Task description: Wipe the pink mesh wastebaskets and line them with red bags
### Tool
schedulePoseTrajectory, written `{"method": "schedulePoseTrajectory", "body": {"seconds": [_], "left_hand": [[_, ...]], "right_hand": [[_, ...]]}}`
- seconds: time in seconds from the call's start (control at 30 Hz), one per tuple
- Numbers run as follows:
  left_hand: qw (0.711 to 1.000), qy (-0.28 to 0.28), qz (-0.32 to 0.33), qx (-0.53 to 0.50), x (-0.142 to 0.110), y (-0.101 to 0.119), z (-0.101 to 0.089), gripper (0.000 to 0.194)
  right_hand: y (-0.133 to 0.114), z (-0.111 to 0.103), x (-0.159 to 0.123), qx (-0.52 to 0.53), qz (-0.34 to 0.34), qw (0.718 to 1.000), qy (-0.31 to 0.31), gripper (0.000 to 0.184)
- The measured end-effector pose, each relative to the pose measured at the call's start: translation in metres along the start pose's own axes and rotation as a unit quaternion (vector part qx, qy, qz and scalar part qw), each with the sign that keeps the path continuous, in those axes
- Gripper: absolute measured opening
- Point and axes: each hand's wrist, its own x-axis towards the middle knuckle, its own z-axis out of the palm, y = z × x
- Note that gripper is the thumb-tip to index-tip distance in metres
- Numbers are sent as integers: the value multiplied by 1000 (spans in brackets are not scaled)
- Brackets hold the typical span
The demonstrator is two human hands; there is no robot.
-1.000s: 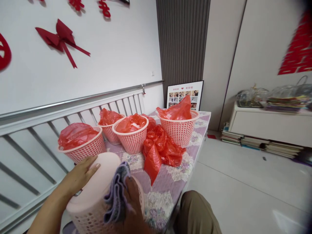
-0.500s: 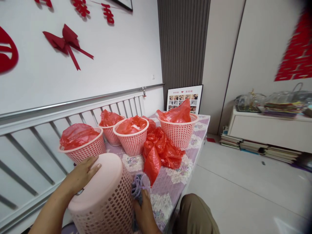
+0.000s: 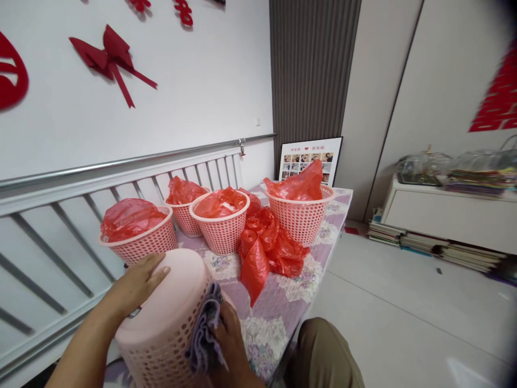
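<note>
A pink plastic basket [image 3: 177,285] with holes in its side is tipped over in front of me, its solid base facing up. My left hand [image 3: 139,283] grips the base's left edge, thumb on top and fingertips near the far edge. My right hand [image 3: 230,339] is closed on a bunched purple-grey cloth [image 3: 205,328] and presses it against the basket's right side. Part of the right hand's fingers is hidden by the cloth.
Several pink baskets lined with red bags stand behind, one a white-rimmed basket [image 3: 220,221]. Red plastic bags [image 3: 278,248] and a roll lie on the flowered cover [image 3: 262,334]. A white radiator [image 3: 72,226] runs along the left. My knee [image 3: 327,355] is at right.
My right hand has moved the cloth up and left, from beside the basket onto its perforated side. My left hand keeps its place on the basket. The view has shifted slightly.
</note>
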Motion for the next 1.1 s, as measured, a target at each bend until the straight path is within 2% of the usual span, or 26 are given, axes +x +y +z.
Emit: {"method": "schedulePoseTrajectory", "body": {"seconds": [0.07, 0.2, 0.3, 0.37, 0.43, 0.53, 0.63, 0.7, 0.8, 0.87, 0.93, 1.03, 1.1], "left_hand": [[1000, -5, -1, 1, 0, -1, 0, 94], [1000, 0, 9, -2, 2, -4, 3, 93], [1000, 7, 17, -3, 3, -5, 3, 91], [1000, 7, 21, -3, 2, -4, 3, 90], [1000, 12, 20, -4, 2, -3, 3, 90], [1000, 14, 18, -4, 1, -3, 3, 90], [1000, 7, 15, -4, 0, -4, 4, 90], [1000, 7, 17, -1, 1, -6, 5, 89], [1000, 12, 23, 5, 1, -7, 4, 86], [1000, 14, 23, 4, 0, -6, 3, 85], [1000, 12, 18, 2, 0, -3, 2, 87], [1000, 3, 13, -1, -1, 1, -1, 88], [1000, 2, 11, -5, -2, 2, -1, 88]], "right_hand": [[16, -7, -16, -12, 4, 1000, -9, 67], [43, -14, -46, -27, 88, 995, -34, 60], [51, -10, -52, -18, 95, 995, 3, 59], [46, -5, -46, -6, 77, 996, 48, 59], [31, 0, -35, 10, 53, 997, 58, 58], [-2, 6, -15, 17, 12, 1000, 21, 62], [-31, 9, -1, -37, -31, 999, -16, 65], [-39, 9, 5, -69, -57, 995, -33, 64], [-28, 3, 9, -50, -76, 995, -30, 66], [-9, -1, 7, -15, -30, 999, -11, 72], [14, -4, 0, 13, 66, 998, 4, 71], [47, -5, -15, 37, 202, 979, 11, 56], [59, -5, -19, 61, 257, 964, 24, 46]]}}
